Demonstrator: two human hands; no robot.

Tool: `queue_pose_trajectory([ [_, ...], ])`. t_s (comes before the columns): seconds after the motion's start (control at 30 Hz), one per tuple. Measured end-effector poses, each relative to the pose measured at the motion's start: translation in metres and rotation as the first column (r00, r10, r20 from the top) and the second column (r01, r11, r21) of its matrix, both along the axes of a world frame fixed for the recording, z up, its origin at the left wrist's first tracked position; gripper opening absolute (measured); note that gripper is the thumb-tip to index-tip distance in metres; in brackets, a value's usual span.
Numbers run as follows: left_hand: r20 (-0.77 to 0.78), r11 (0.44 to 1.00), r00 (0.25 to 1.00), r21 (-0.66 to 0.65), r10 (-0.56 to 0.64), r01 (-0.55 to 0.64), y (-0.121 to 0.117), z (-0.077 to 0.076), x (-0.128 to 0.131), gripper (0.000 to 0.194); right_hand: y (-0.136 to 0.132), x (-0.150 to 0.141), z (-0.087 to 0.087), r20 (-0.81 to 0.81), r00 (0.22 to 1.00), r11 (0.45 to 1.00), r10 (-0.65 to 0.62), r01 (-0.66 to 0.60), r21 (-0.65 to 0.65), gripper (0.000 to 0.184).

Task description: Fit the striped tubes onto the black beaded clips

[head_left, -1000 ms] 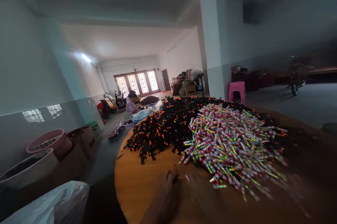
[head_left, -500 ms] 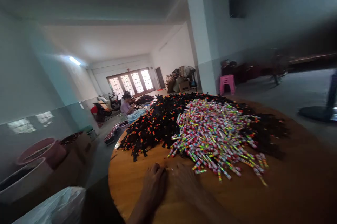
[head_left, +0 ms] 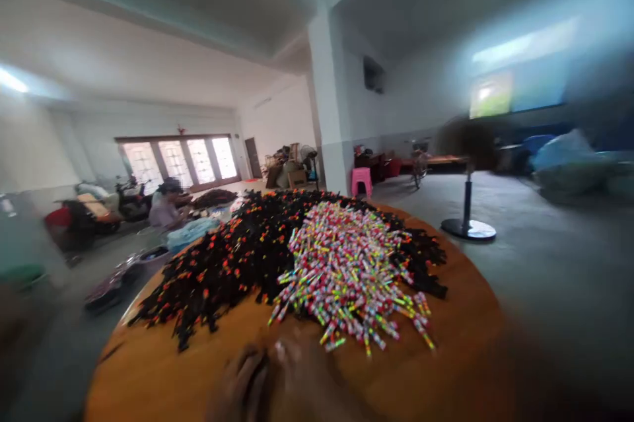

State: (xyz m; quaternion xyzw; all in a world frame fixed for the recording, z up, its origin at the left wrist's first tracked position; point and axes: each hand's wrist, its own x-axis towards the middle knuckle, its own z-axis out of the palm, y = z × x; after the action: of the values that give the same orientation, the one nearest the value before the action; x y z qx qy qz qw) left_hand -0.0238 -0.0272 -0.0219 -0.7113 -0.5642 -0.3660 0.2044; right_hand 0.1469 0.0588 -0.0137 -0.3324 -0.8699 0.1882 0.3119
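Both my hands are low in the view, close together over the near part of the round wooden table [head_left: 163, 369], and blurred. My left hand [head_left: 242, 376] has its fingers curled in. Beside it, my right hand [head_left: 307, 372] is closed, its fingertips turned toward the left hand. A small pale spot shows between the fingertips; what it is I cannot make out. Just beyond the hands lies a heap of small, brightly coloured, striped tube-like pieces [head_left: 347, 270]. Behind and left of it spreads a pile of black pieces with orange tips [head_left: 222, 263].
A person [head_left: 167, 205] sits low at the left, near a light-blue plastic bag [head_left: 193, 234]. A pink stool [head_left: 361, 181] stands by the pillar [head_left: 329, 105]. To the right is a stand fan [head_left: 467, 204] on the floor. Motorbikes [head_left: 133, 197] are parked near the windows.
The view has swung to the right, so the table and piles appear farther left and more of the right side shows. My hands remain close together at the near side of the heap.
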Motion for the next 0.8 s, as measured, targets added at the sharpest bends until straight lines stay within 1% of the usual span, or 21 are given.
queue_pose_trajectory([
  [0.03,0.035,0.998,0.999,-0.061,0.022,-0.02,-0.003,0.005,0.007,0.026,-0.001,0.006,0.004,-0.046,0.999,0.999,0.017,-0.018,-0.035,0.029],
  [0.07,0.045,0.994,0.999,-0.11,0.015,-0.01,-0.005,0.009,0.012,0.026,-0.002,0.011,0.006,-0.081,0.995,0.995,0.056,-0.062,-0.075,0.033],
  [0.1,0.043,0.99,0.999,-0.136,-0.017,0.022,-0.005,0.012,0.017,0.027,-0.001,0.014,0.008,-0.173,0.978,0.982,0.113,-0.136,-0.129,0.033],
  [0.13,0.04,0.989,0.998,-0.141,-0.039,0.044,-0.004,0.014,0.02,0.027,0.001,0.015,0.008,-0.252,0.961,0.973,0.111,-0.157,-0.168,0.031],
  [0.2,0.003,0.983,0.999,-0.178,-0.053,0.053,-0.001,0.015,0.023,0.024,0.006,0.015,0.006,-0.331,0.938,0.956,0.108,-0.188,-0.223,0.028],
  [0.27,-0.014,0.979,0.998,-0.193,-0.064,0.06,0.0,0.014,0.022,0.021,0.011,0.013,0.004,-0.372,0.919,0.931,0.127,-0.24,-0.275,0.028],
  [0.3,-0.017,0.98,0.998,-0.191,-0.067,0.063,-0.001,0.014,0.022,0.02,0.013,0.013,0.003,-0.391,0.911,0.912,0.133,-0.267,-0.313,0.029],
  [0.37,-0.012,0.982,0.998,-0.176,-0.069,0.066,-0.002,0.014,0.021,0.019,0.015,0.014,0.003,-0.421,0.897,0.854,0.133,-0.32,-0.411,0.031],
  [0.43,0.005,0.984,0.998,-0.162,-0.069,0.069,-0.004,0.015,0.02,0.018,0.016,0.016,0.003,-0.43,0.895,0.784,0.115,-0.348,-0.514,0.033],
  [0.5,0.032,0.986,0.997,-0.149,-0.07,0.074,-0.006,0.015,0.02,0.017,0.016,0.018,0.005,-0.43,0.898,0.732,0.097,-0.357,-0.58,0.036],
  [0.57,0.059,0.988,0.996,-0.137,-0.07,0.078,-0.006,0.015,0.02,0.017,0.015,0.019,0.007,-0.43,0.9,0.704,0.072,-0.351,-0.618,0.038],
  [0.63,0.081,0.987,0.993,-0.132,-0.082,0.092,-0.007,0.016,0.02,0.017,0.014,0.02,0.011,-0.428,0.902,0.69,0.058,-0.346,-0.636,0.038],
  [0.8,0.072,0.982,0.99,-0.139,-0.121,0.13,-0.008,0.016,0.02,0.018,0.012,0.022,0.018,-0.442,0.894,0.681,0.076,-0.37,-0.632,0.039],
])
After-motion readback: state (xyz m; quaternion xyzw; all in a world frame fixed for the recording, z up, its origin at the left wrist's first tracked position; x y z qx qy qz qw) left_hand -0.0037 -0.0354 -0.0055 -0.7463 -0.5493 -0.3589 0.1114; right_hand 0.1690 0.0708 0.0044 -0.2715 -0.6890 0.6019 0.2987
